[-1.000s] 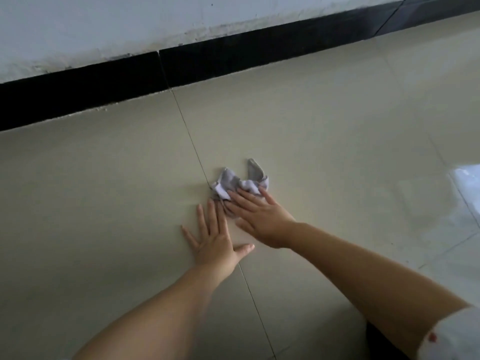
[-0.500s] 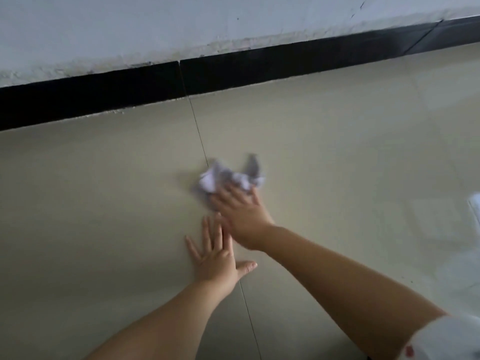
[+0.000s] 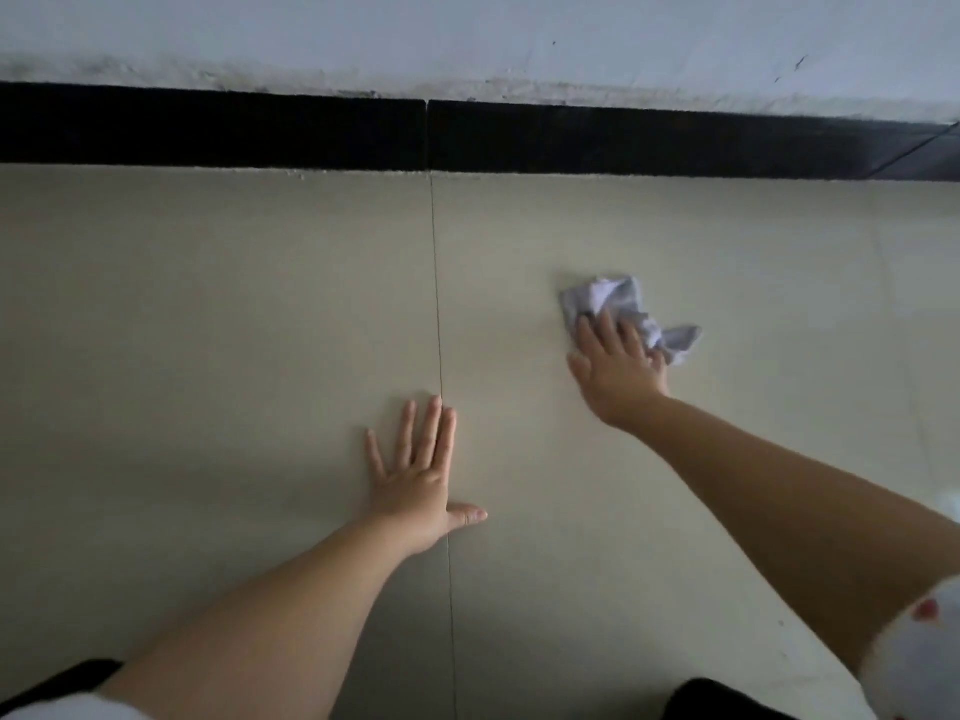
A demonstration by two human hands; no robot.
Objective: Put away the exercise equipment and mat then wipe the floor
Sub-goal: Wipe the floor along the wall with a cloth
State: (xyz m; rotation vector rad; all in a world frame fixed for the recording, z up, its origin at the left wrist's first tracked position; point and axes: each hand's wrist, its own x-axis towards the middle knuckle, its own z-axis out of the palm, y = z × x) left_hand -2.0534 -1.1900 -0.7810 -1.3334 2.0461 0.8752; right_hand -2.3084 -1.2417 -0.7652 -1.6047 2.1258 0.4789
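Note:
A crumpled grey and white cloth lies on the beige tiled floor, right of the tile joint. My right hand presses down on the cloth with straight fingers, covering its near part. My left hand rests flat on the floor with spread fingers, right on the tile joint, nearer to me and apart from the cloth. No exercise equipment or mat is in view.
A black skirting strip runs along the foot of the white wall at the far side. Dark clothing shows at the bottom edge, and a white sleeve at the lower right.
My right hand has slid the cloth to the right, away from the tile joint and my left hand. The left hand stays planted; the view has shifted to face the wall squarely.

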